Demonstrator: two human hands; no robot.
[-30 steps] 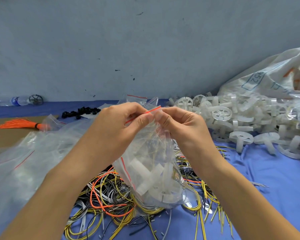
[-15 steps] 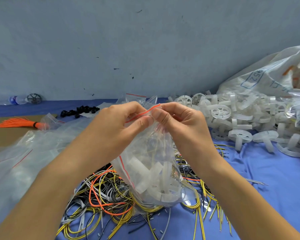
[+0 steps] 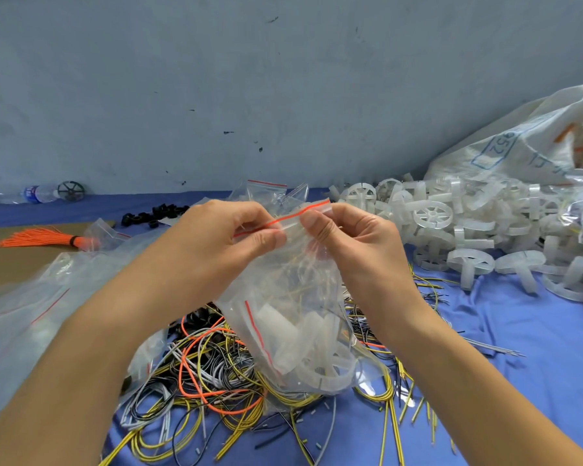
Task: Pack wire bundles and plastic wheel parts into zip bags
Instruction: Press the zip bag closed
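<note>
Filled clear zip bag (image 3: 293, 317), upright

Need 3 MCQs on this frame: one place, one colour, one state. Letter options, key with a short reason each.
1. Where is the orange wire bundle?
A. far left on the brown surface
B. inside the held bag
C. on the wheel pile

2. What colour is the zip strip of the held bag?
A. blue
B. red
C. green

3. What are the hands doing?
A. both resting flat
B. only the right holds the bag
C. both pinch the bag's top

Key:
1 A, it lies left of the arms, away from the white wheels.
2 B, a red line runs between the fingers.
3 C, left hand and right hand grip the strip.
</note>
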